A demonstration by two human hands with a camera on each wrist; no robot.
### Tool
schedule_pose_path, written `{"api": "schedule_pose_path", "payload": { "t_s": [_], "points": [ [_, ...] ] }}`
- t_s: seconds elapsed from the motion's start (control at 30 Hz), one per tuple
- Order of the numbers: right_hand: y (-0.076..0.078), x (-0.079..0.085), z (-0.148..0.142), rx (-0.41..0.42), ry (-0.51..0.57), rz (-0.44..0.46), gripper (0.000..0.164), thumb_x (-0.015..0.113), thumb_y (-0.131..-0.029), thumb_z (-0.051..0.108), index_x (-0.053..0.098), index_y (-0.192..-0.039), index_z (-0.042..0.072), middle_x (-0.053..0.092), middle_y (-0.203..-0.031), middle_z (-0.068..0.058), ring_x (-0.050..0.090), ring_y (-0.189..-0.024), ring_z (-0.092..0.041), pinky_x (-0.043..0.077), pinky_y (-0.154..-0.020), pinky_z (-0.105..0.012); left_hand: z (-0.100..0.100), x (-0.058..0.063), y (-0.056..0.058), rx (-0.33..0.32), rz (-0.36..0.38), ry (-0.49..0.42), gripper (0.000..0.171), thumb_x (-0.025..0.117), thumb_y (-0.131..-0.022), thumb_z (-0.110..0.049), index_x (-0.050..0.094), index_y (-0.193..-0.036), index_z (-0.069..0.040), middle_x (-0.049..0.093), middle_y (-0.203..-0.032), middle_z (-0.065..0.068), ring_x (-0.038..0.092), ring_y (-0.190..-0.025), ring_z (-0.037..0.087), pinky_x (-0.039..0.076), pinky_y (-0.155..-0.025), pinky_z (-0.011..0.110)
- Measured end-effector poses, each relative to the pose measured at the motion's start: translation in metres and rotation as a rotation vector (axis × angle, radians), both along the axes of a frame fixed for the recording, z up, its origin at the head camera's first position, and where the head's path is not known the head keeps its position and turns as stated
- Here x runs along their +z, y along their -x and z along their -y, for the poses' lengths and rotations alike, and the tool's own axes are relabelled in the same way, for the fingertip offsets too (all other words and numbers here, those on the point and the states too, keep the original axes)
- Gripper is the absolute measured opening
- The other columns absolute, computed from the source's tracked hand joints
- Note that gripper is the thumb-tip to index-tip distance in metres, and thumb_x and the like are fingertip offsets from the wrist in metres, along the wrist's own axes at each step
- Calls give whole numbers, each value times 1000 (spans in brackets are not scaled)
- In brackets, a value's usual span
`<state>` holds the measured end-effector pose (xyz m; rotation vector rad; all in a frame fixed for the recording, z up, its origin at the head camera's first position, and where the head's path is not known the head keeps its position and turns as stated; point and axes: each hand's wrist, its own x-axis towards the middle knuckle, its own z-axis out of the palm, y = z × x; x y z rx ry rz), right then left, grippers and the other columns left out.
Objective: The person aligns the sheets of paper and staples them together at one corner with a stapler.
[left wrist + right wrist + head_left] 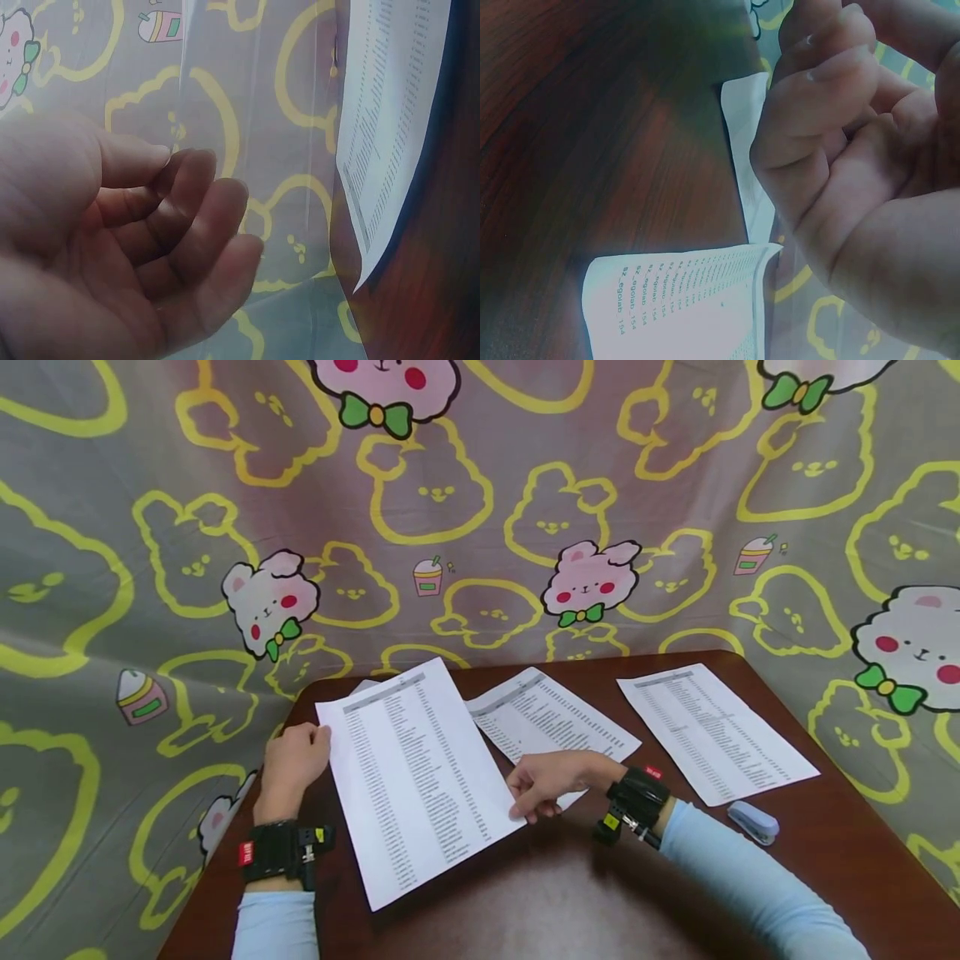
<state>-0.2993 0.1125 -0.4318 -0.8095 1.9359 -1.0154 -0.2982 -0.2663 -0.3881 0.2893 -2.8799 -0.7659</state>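
Observation:
A printed sheet of paper [420,777], with rows of small text under a grey header band, is tilted above the table. My right hand [551,781] pinches its lower right edge, thumb on the printed face. In the right wrist view the fingers [817,112] are curled and the pinch itself is out of sight. Beside the sheet's upper left edge is my left hand [295,764]. Its fingers [217,240] are loosely curled in the left wrist view, nothing visible between them, with a sheet [382,112] apart to the right.
A second printed sheet [555,718] lies partly behind the raised one, and another [712,735] lies at the right. Nearby is a pale purple stapler [753,822]. The dark wooden table [585,893] meets a patterned curtain [495,510] at the back and sides.

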Motion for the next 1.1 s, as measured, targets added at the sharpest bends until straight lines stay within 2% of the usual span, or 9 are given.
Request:
{"api": "schedule_pose_path", "payload": {
  "t_s": [0.17,0.27,0.5,0.6,0.83,1.1],
  "points": [
    [-1,1,-2,32,-2,14,19,69,-90,15,62,-76,5,65,-65,-8,49,-46,-10,40,-45,-26,-3,1,1,-21,-7,-3,40,38,-104,-32,55,-84,-1,40,-66,10,45,-59,24,32,-52,31],
    [-2,-1,-4,42,-4,15,18,70,-90,16,63,-76,6,66,-64,-3,51,-47,-10,41,-46,-25,-5,0,1,-39,-16,-13,41,38,-103,-33,55,-84,-1,40,-66,9,45,-59,23,31,-52,31],
    [-4,-5,-16,72,-6,-26,21,71,-90,22,66,-76,7,67,-65,-3,52,-49,-11,40,-47,-25,-13,-1,0,-54,-12,-39,40,40,-103,-34,58,-94,1,47,-69,10,47,-58,22,33,-50,30],
    [-4,-7,-24,77,4,-29,20,70,-90,23,67,-78,7,67,-65,-1,53,-50,-10,42,-48,-24,-21,3,5,-78,-35,-23,39,40,-103,-33,58,-92,0,46,-67,10,45,-56,21,32,-49,30],
    [-5,-10,-41,49,-1,-11,22,71,-90,25,68,-81,5,68,-67,-3,53,-51,-11,42,-48,-22,-40,3,14,-127,-94,25,41,42,-102,-30,59,-79,-2,47,-63,8,46,-57,21,32,-51,31],
    [-7,-10,-52,-1,-37,12,23,73,-88,27,68,-81,6,69,-67,-3,54,-52,-11,42,-50,-23,-52,1,18,-133,-89,41,39,43,-102,-30,59,-80,-2,47,-64,8,46,-59,21,33,-53,31]
  ]
}}
